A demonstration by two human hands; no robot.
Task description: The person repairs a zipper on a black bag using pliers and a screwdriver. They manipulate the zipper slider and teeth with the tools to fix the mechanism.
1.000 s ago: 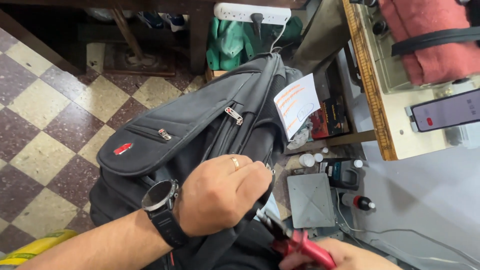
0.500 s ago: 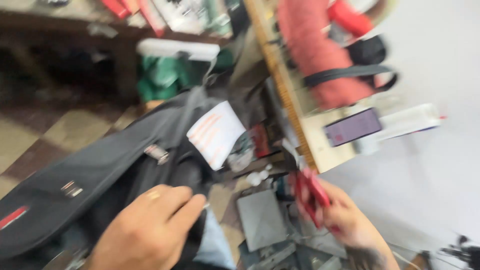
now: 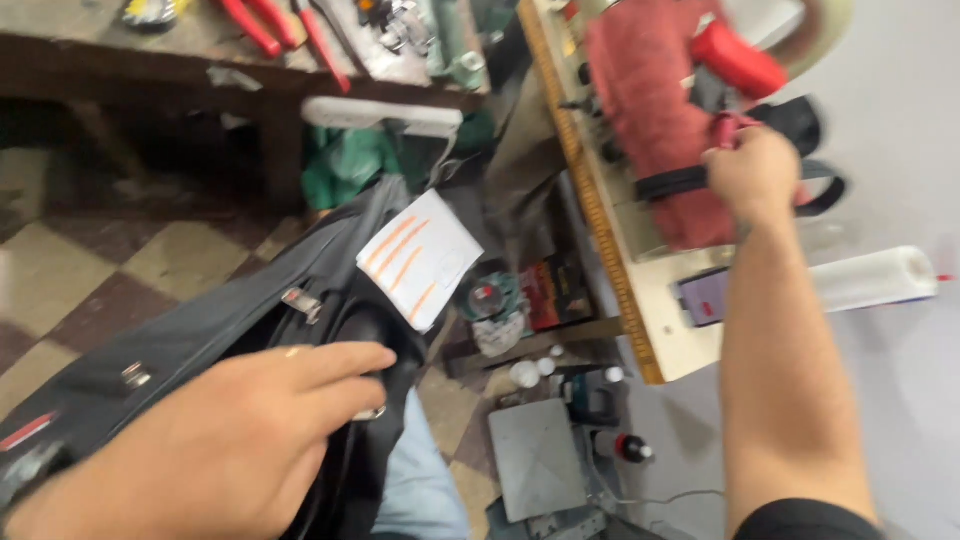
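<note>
Since a second ago the right hand (image 3: pixel 757 172) had left the black backpack (image 3: pixel 230 350) and gone up to the sewing table (image 3: pixel 640 290), where it closed around a red-handled tool (image 3: pixel 735 128) beside the red cloth (image 3: pixel 650 120). The backpack lay across the lap, below the table's near edge, its white tag (image 3: pixel 420 257) showing. The left hand (image 3: pixel 240 440) rested on it, fingers together and pressed flat. A phone (image 3: pixel 703 296) lay at the table's corner.
</note>
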